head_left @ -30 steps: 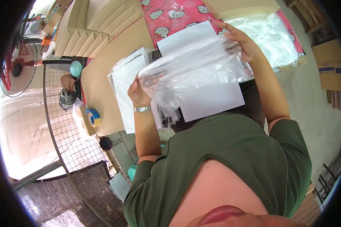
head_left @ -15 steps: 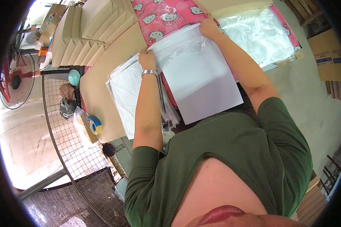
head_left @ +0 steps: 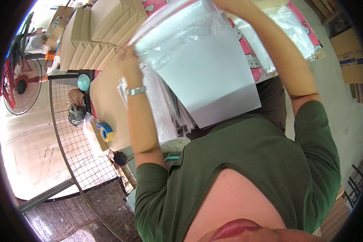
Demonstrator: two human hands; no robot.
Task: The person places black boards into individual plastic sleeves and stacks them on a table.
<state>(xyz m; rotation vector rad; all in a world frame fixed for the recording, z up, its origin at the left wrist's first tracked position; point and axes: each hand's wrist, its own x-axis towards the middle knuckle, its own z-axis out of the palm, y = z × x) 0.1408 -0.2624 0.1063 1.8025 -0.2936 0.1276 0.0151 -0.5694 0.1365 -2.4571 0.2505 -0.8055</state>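
A clear plastic bag (head_left: 177, 42) with a large white sheet (head_left: 213, 80) in it is stretched between my hands, its lower edge reaching my lap. My left hand (head_left: 129, 60), smeared by motion, grips the bag's upper left corner. Up at the top edge of the view, my right hand (head_left: 226, 5) is closed on the upper right corner; part of its fingers is cut off. Under my left forearm lies a pile of clear plastic bags (head_left: 162, 111).
Folded brown cardboard (head_left: 105, 30) is stacked at the far left, with a flat brown board (head_left: 109, 97) nearer. A blue and yellow tape roll (head_left: 105, 132) sits by its edge. Plastic-wrapped sheets (head_left: 292, 30) lie right on the pink cloth (head_left: 252, 60). A fan (head_left: 22, 85) stands left.
Both hands have risen and spread apart, lifting the bag and its white sheet up off the table. The left hand moved left and the bag's top is pulled wider.
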